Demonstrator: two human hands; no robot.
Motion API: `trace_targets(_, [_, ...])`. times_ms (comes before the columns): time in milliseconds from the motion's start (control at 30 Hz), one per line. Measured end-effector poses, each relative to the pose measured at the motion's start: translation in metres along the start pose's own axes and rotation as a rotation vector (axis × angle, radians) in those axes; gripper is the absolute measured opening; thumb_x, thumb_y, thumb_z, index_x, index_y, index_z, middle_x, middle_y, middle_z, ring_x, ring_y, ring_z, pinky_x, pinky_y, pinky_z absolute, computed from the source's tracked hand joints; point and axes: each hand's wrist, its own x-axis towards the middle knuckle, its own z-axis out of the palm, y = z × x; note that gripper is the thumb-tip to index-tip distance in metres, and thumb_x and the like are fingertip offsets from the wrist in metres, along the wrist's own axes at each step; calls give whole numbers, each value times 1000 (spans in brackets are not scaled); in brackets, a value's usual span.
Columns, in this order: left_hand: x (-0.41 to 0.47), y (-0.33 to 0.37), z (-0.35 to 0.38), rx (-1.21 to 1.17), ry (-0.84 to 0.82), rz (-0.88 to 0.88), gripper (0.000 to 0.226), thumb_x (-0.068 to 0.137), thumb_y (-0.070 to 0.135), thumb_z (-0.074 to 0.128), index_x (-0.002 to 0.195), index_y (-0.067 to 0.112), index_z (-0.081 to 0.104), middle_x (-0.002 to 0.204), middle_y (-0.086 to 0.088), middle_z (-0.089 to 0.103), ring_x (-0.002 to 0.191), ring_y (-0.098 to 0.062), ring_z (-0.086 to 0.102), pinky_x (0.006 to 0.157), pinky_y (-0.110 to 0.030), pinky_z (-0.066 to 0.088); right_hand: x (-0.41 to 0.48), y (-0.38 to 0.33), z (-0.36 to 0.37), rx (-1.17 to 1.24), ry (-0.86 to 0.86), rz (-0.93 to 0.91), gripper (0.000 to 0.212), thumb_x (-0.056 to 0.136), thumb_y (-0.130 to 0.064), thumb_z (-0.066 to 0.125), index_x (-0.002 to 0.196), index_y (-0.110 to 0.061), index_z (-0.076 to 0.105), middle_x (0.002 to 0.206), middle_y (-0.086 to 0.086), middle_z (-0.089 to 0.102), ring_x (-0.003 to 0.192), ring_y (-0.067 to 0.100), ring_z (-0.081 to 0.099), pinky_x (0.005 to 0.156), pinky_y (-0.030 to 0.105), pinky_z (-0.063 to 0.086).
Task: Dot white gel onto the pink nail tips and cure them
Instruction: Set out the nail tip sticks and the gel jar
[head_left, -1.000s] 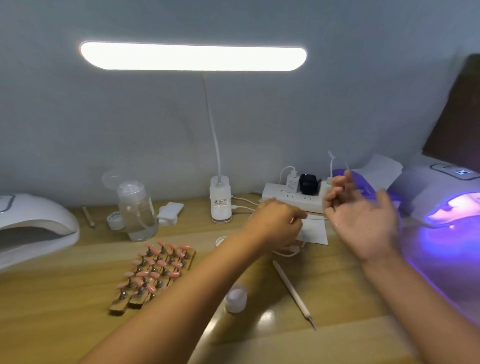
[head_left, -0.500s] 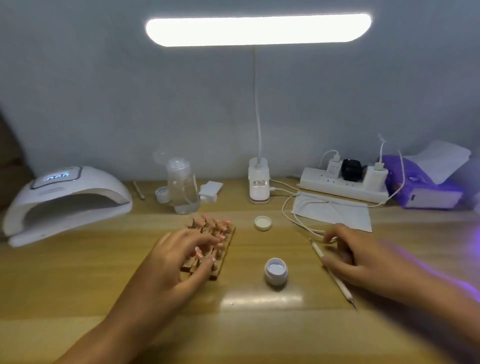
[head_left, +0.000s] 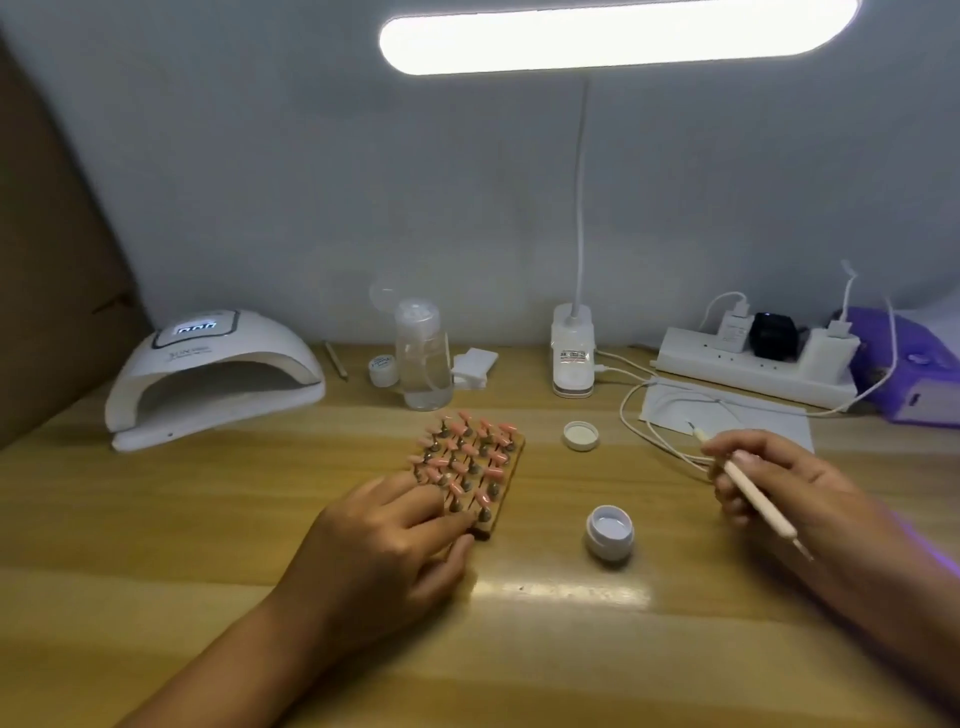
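— Two hands show in the head view, the only one we have. What is each doing?
— The left hand (head_left: 384, 540) rests on the near left edge of the small wooden block of pink nail tips (head_left: 472, 462), fingers loose, thumb at its near corner. It seems to steady the block rather than clasp it. The right hand (head_left: 779, 483) pinches a slim cream-coloured dotting pen (head_left: 753, 493) between thumb and curled fingers, with the metal point angled down towards the person.
— What is new?
— Half a second ago that pen lay flat on the pale wooden table (head_left: 156, 519), the right hand just reaching it. Now it is lifted clear. The left hand has stayed at the block.
— And the gel?
— The little round white jar of white gel (head_left: 610, 530) stands open between the hands. Its round white lid (head_left: 581, 435) lies upturned further back. The white arched curing lamp (head_left: 208, 374) sits far left, well apart from the block, with its display lit.
— Where does that put the task?
— At the start of a dotting round, I judge: tool in hand, block steadied, jar open. A dip of the point into the jar should come next. Whether any tips already carry dots is too small to tell.
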Motion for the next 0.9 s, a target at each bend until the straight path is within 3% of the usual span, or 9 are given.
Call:
trace_targets(67, [3,2,0,4,-40,-17,29,85,35,55,94,21,78,77,4,67,70,-17,61,58,-28,52,4,3,-3,247,-30,25,27,85,-14,52,98,-15,76,73,4,60,60,9,57,52,20,50])
trace_targets(167, [5,7,-2,20,-61,5,30,85,37,53,93,21,77,75,5,65,68,-15,58,57,-25,47,6,7,-3,309,-39,33,32,79,-7,53,103,-12,75,71,3,60,59,9,57,49,21,50])
trace_targets(400, [8,45,0,-76,-57,180,28,88,40,56,103,24,73,86,6,67,74,-10,52,61,-23,44,5,5,5,221,-52,40,23,79,-22,53,84,-27,75,72,5,62,62,11,62,54,22,54])
trace_targets(533, [6,62,2,-93,70,399,17,91,36,60,88,27,73,73,8,57,81,-9,40,63,-21,33,-3,-6,10,223,-71,84,23,82,-38,60,92,-22,72,76,6,58,66,12,60,59,23,55])
trace_targets(567, [5,62,1,-103,106,412,16,91,35,61,83,27,72,72,8,54,79,-10,39,63,-21,31,-4,-9,12,227,-76,91,34,77,-49,66,94,-20,72,77,6,58,67,13,59,60,24,55])
trace_targets(667, [4,50,-2,-167,135,344,17,90,33,63,77,23,65,77,6,55,69,-11,42,62,-22,31,-5,-12,15,208,-21,51,66,68,-73,67,101,-16,73,83,10,65,71,15,61,62,24,56])
trace_targets(767, [6,35,-3,-123,62,238,16,87,36,65,78,23,64,78,6,62,68,-11,49,57,-23,37,-7,-9,13,30,50,-72,65,81,-74,53,111,-20,71,99,14,71,80,16,65,65,22,55])
trace_targets(900, [8,27,-2,-117,-50,127,16,86,39,63,86,26,72,75,10,65,67,-7,52,56,-20,42,-13,-6,12,-143,118,-179,61,81,-69,61,110,-17,70,89,15,69,77,21,65,62,22,54])
